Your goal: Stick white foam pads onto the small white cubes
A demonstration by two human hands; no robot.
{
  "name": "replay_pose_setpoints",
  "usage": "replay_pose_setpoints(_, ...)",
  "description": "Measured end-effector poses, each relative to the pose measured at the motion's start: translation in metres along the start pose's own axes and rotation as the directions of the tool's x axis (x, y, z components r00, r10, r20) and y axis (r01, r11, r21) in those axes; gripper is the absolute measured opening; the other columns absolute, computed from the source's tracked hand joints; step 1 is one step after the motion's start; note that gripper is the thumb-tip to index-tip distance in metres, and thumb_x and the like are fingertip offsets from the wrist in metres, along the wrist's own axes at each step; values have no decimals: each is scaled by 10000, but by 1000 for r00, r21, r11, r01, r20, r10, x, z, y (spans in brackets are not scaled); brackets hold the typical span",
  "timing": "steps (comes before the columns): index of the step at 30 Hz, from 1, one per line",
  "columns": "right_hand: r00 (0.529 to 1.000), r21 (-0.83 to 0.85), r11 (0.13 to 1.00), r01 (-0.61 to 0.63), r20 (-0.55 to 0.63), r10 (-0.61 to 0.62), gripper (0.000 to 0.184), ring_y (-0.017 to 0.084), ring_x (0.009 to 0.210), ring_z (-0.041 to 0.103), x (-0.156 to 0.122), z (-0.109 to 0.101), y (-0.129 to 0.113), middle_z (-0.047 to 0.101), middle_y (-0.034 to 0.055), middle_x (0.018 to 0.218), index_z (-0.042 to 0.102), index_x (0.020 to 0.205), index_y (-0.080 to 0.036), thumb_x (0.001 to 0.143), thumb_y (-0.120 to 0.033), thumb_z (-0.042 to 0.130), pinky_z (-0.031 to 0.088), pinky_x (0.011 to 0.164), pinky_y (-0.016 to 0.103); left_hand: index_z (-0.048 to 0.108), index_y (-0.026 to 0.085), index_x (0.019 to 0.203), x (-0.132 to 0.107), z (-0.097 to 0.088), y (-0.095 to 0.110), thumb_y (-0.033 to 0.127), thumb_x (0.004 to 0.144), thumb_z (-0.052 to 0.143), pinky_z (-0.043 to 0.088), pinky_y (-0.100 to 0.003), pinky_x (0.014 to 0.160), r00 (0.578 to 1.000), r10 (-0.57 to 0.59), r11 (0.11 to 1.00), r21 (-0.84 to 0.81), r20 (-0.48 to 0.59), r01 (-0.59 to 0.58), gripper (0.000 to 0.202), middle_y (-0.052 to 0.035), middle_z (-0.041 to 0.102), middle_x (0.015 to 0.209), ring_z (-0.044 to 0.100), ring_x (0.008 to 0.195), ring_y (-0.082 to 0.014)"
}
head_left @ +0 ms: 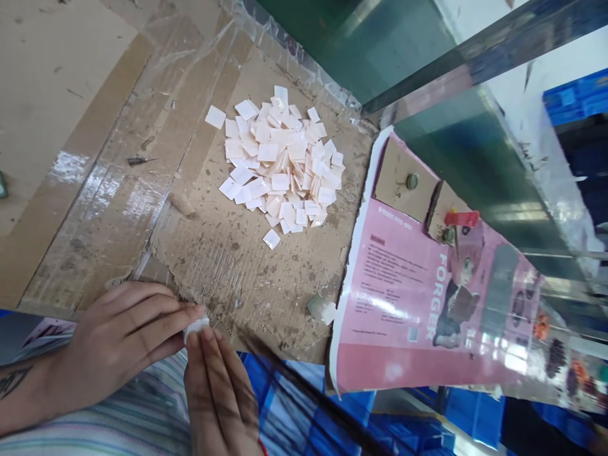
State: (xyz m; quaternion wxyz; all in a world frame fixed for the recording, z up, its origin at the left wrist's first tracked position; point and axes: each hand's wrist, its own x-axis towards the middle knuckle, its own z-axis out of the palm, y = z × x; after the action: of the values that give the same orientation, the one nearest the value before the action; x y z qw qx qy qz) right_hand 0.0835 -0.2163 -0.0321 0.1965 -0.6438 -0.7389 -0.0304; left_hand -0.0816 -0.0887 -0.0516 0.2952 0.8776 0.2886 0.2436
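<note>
At the cardboard (228, 285) edge, we pinch a white piece (196, 330)
Our left hand (111, 345) and right hand (218, 396) press it together; square white chips (280, 158) lie beyond.

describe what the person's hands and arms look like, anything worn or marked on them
The left hand and right hand are bare, with no gloves. The left forearm is uncovered and carries a dark, script-like tattoo. A thin red band shows at the right wrist. Pale striped fabric lies below the arms; it could be clothing, but the view doesn't show which garment.
</note>
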Motion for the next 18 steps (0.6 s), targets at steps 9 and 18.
replay_pose_setpoints(9, 948, 101, 954, 281, 126, -293, 269, 217, 1305, 696, 31, -7, 35, 803, 65, 1250, 790, 1184, -196, 1055, -280, 569, 567, 1151, 291, 634, 212, 1307, 4, -3, 2, 222, 1157, 372, 414, -279, 1032, 1000, -2, 1000, -5, 25, 2, 302, 5, 721, 1065, 570, 1077, -163)
replay_pose_setpoints(18, 949, 294, 952, 84, 269, -167, 330, 255, 1213, 748, 44, -12, 40, 811, 70, 1214, 739, 1277, -238, 1043, -438, 620, 642, 1086, 404, 624, 229, 1361, -2, 4, 0, 244, 1132, 493, 455, -316, 1027, 1000, -18, 999, -26, 9, 19, 264, 15, 747, 1119, 599, 1147, -164)
